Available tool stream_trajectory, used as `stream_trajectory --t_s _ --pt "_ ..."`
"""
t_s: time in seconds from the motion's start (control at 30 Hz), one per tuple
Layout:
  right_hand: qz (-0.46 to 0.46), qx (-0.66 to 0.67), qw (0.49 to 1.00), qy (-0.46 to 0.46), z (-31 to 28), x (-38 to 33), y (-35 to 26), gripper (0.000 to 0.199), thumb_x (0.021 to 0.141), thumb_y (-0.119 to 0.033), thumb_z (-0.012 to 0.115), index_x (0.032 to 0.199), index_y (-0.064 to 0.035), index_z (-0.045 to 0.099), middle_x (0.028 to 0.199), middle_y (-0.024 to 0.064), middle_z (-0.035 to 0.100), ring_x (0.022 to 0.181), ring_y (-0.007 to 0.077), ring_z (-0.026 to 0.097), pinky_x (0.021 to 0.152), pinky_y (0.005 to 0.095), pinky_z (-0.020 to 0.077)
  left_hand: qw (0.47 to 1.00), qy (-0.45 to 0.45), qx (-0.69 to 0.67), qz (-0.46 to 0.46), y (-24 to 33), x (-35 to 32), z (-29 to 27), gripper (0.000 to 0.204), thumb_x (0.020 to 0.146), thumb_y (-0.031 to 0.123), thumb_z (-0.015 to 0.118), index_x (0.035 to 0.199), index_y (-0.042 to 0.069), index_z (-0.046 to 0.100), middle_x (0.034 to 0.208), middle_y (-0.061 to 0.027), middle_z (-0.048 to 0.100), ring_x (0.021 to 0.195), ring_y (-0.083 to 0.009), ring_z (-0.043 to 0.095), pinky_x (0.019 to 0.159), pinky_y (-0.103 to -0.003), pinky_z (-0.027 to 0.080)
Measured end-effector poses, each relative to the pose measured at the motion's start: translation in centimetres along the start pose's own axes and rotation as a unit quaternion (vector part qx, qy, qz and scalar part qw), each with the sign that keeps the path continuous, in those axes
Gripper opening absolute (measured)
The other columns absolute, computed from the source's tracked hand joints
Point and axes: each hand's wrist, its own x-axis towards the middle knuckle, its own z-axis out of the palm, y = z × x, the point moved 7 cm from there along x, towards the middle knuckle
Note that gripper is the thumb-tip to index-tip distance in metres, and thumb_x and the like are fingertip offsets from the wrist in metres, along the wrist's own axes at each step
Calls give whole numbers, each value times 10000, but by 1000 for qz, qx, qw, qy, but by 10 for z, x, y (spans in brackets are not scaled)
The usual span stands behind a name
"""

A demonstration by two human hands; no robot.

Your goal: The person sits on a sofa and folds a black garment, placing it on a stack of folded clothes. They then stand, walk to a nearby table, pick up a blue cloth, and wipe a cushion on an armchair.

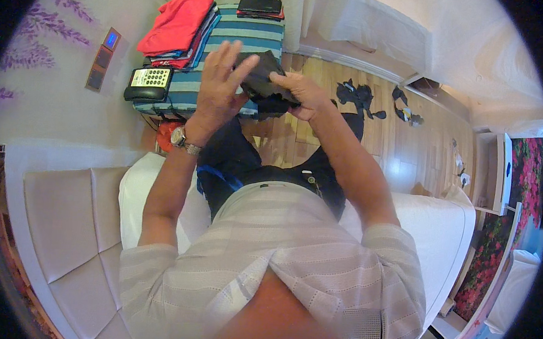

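A small dark garment [265, 77] is bunched up in front of me, above my lap. My right hand [301, 92] grips its right side with closed fingers. My left hand [222, 84], a metal watch on its wrist, is held up with fingers spread and flat against the garment's left side. I sit on a white bed [441, 221] in a pale striped shirt and dark trousers.
A striped blue stool [242, 27] ahead carries a stack of folded clothes with a red piece [178, 20] on top, a dark folded pile [260, 7] and a black phone handset [149, 83]. More dark garments [358, 97] lie on the wooden floor. A wall panel [103, 59] sits left.
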Motion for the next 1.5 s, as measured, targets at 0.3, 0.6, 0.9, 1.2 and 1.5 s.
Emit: stream_trajectory --t_s 0.3,0.6,0.9,1.2,1.5 --pt "28 -15 999 10 -5 2 17 307 941 -252 738 1158 -50 658 1048 90 720 888 207 713 786 381 589 958 -186 -221 -4 -7 -12 24 655 704 -67 741 1323 125 651 1311 -114 692 1241 -327 646 1078 -430 495" --pt "49 -13 998 32 -13 -3 24 316 993 -300 672 1192 -57 638 1025 94 722 804 177 720 741 376 630 938 -201 -277 -59 -19 -23 36 462 781 -78 686 1225 47 691 1143 -156 744 1007 -240 740 884 -350 575" --pt "6 -127 986 103 -55 -11 5 433 979 -353 688 1283 -69 569 1018 82 668 772 168 652 758 398 585 597 -53 -644 -476 -44 -69 88 230 926 63 621 1130 -18 691 989 -55 740 825 -174 710 748 -304 572" --pt "-178 -209 958 87 -25 -34 -29 518 984 -209 672 1433 -24 490 1319 131 634 1162 193 597 957 342 497 465 -48 -710 -527 -20 -75 102 216 966 109 615 1153 17 672 1072 -87 734 963 -186 705 875 -361 578" --pt "-234 -252 926 155 -3 -51 -48 496 981 -216 703 1386 3 519 1279 166 647 1087 179 630 921 328 523 456 -52 -717 -525 -9 -70 102 235 984 140 618 1170 4 665 1092 -81 728 990 -199 702 921 -365 566"
